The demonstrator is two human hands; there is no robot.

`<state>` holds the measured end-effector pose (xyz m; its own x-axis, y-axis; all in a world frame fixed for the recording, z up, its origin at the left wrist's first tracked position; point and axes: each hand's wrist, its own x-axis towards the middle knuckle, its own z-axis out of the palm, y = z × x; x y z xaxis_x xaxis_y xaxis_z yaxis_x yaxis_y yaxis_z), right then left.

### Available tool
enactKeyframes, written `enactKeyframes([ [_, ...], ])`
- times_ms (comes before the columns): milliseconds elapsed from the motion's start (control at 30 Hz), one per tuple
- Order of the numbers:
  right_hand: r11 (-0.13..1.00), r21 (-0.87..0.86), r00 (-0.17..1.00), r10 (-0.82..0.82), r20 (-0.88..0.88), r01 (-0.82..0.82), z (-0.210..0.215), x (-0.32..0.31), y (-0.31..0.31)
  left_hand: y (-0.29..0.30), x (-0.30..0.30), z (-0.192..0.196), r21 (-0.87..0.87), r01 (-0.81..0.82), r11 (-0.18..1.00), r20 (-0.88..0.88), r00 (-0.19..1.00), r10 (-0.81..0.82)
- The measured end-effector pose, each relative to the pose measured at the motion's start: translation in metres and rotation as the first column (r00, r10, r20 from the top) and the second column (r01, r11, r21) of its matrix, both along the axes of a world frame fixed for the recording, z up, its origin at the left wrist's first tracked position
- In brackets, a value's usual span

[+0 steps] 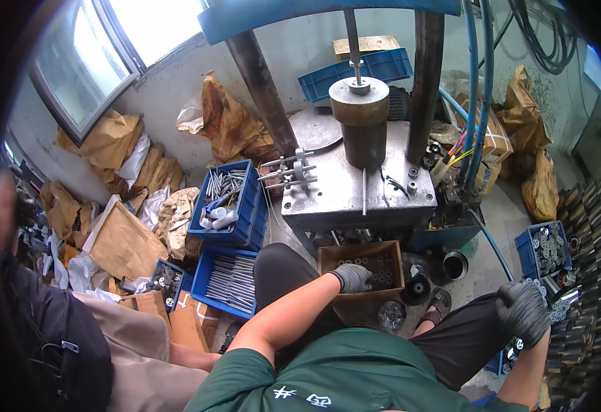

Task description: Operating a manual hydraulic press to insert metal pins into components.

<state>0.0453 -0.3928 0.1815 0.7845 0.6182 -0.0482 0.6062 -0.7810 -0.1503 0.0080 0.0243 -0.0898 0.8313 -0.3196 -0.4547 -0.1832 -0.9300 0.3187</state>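
My left hand (353, 278), in a grey work glove, is over the left part of an open brown box (328, 259) on the floor before the press. Its fingers curl down together, and their tips are hidden. Small round metal parts (381, 269) lie inside the box. Beside my right knee, my right hand (524, 313), in a dark grey glove, is closed like a fist; whatever may be inside it does not show. Close to this hand are round metal discs with holes (554, 310).
Ahead stands a press with a steel bed (335, 196), a dark cylinder (366, 137) and a thin upright rod. Blue crates of metal shafts (226, 280) stand left, and a blue crate of discs (548, 248) right. Another person (129, 336) sits at my left. Stacked metal parts (592, 268) line the right.
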Motion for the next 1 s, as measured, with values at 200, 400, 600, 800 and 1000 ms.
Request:
enactKeyframes([
  [200, 0.949, 0.306, 0.993, -0.099, 0.065, 0.075, 0.002, 0.006, 0.002, -0.002, 0.000, 0.005, 0.003, 0.004, 1.000, -0.019, 1.000, -0.004],
  [400, 0.994, 0.105, 1.000, -0.027, 0.010, 0.025, 0.006, 0.004, 0.003, 0.002, 0.000, -0.004, -0.022, -0.013, 1.000, 0.017, 1.000, 0.013],
  [600, 0.991, 0.129, 0.998, -0.051, 0.042, 0.045, 0.005, 0.005, 0.002, -0.001, -0.001, 0.002, -0.015, 0.000, 1.000, 0.004, 1.000, 0.001],
  [800, 0.941, 0.330, 0.994, -0.094, 0.058, 0.069, 0.003, 0.008, 0.001, 0.000, -0.001, 0.004, -0.006, -0.005, 1.000, 0.004, 1.000, 0.005],
  [1000, 0.994, 0.109, 1.000, 0.025, -0.002, -0.025, 0.007, 0.009, -0.002, 0.000, -0.001, 0.003, -0.015, -0.009, 1.000, 0.009, 1.000, 0.009],
])
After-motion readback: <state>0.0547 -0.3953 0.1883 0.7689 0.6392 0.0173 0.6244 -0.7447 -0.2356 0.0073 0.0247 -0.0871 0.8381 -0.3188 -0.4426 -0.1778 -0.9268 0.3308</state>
